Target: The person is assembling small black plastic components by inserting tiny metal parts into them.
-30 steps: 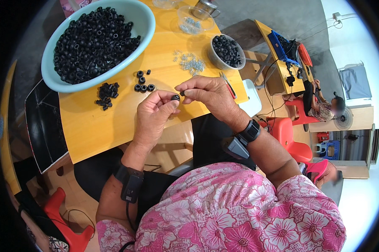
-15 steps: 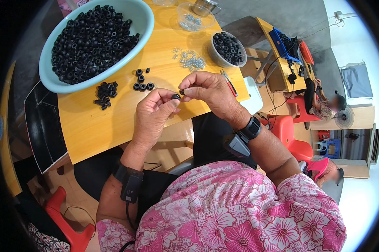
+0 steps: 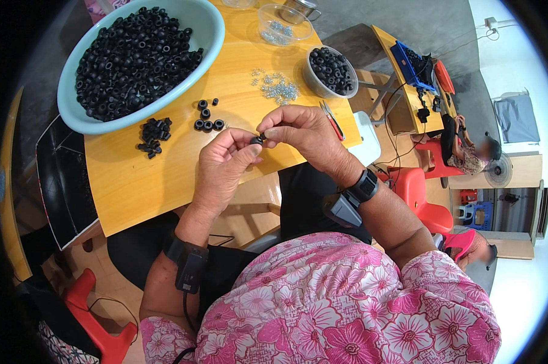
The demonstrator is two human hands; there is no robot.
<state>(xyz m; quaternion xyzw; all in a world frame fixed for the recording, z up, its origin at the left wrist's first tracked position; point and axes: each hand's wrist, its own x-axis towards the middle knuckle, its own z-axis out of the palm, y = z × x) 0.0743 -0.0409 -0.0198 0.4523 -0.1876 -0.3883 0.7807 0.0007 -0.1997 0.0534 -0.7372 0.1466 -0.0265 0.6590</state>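
Over the near edge of the wooden table (image 3: 176, 188), both hands meet fingertip to fingertip. My left hand (image 3: 220, 170) pinches a rounded black plastic cap (image 3: 256, 141) between thumb and index finger. Against its upper right side, my right hand (image 3: 310, 136) pinches a smaller black piece (image 3: 262, 136), mostly hidden by the fingertips. The two black parts touch; whether one sits inside the other I cannot tell. Just beyond my left hand lie several black caps (image 3: 207, 126). A small heap of little black pieces (image 3: 155, 132) is farther left.
A large pale-blue basin (image 3: 216, 45) full of black caps stands far left. Small silvery parts (image 3: 280, 89) are scattered near a clear bowl of black caps (image 3: 330, 92). A clear tub (image 3: 298, 35), metal mug (image 3: 304, 7) and red-handled tool (image 3: 333, 121) are also there.
The small black piece in my right hand has come down against the cap in my left hand; a gap showed between them before. Both hands stay nearly in place.
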